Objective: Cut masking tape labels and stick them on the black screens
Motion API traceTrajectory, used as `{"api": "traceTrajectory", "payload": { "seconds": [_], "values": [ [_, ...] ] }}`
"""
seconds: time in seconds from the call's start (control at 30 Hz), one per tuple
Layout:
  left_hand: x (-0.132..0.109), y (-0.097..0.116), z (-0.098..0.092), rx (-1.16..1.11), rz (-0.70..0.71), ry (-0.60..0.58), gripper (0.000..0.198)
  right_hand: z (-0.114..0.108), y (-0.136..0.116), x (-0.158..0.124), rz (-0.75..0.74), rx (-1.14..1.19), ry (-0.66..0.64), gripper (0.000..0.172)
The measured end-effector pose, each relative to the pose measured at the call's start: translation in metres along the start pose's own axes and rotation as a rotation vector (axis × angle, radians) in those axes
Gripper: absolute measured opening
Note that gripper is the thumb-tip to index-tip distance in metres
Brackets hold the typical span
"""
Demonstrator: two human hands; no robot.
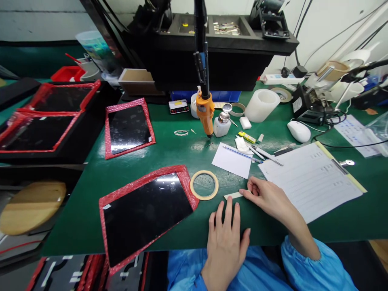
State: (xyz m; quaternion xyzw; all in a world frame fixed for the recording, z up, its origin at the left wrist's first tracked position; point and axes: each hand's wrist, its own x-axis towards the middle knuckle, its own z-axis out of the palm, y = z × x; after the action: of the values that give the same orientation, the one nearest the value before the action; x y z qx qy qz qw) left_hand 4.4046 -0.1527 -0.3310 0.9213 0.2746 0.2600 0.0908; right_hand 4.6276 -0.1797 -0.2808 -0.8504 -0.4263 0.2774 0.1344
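Left hand [226, 234] lay flat with fingers spread on the green bench [169, 157], just below the tape ring [204, 184]. Right hand [266, 196] pinched one end of a tape strip [233, 195] lying right of the ring. Left of the ring, touching it, lay a dark panel in red wrap [145, 212].

Green bench [169, 161]. Orange screwdriver [205, 113] hanging above mid-bench; dispenser bottle [222, 123] just beside it. White cylinder [261, 105] and mouse [298, 131] toward the right. Clipboard [312, 180] with forms; white card [233, 161] with pen [241, 153] across it. Second bagged screen [129, 127] left of centre; black trays [45, 121] with further screens at far left. Round wooden board [32, 207] at lower left.
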Motion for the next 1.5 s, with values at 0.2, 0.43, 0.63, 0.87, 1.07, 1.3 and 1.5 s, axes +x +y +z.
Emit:
{"api": "traceTrajectory", "payload": {
  "seconds": [0.2,0.43,0.63,0.87,1.07,1.3,1.5],
  "values": [
    [0.001,0.002,-0.002,-0.024,-0.056,0.059,0.04,0.033,0.003,-0.016,-0.101,-0.001,0.403,0.038],
    [0.0,0.001,-0.001,-0.061,-0.093,0.091,0.03,0.092,-0.014,-0.023,-0.22,-0.209,0.775,0.062],
    [-0.004,0.002,0.004,-0.097,-0.114,0.064,0.032,0.083,0.013,-0.022,-0.15,-0.249,0.822,0.051],
    [-0.008,0.004,0.007,-0.118,-0.156,0.057,0.035,0.063,0.039,-0.026,-0.085,-0.302,0.832,0.041],
    [0.0,-0.002,0.002,-0.079,-0.061,0.037,0.043,0.017,0.055,-0.009,-0.135,-0.338,0.724,0.032],
    [0.003,0.0,0.001,-0.075,-0.122,0.131,0.029,-0.049,0.089,0.061,-0.273,-0.262,0.552,0.037],
    [0.005,-0.003,0.003,-0.069,-0.038,0.128,0.03,-0.044,0.099,0.088,-0.353,-0.171,0.564,0.042]
  ]
}}
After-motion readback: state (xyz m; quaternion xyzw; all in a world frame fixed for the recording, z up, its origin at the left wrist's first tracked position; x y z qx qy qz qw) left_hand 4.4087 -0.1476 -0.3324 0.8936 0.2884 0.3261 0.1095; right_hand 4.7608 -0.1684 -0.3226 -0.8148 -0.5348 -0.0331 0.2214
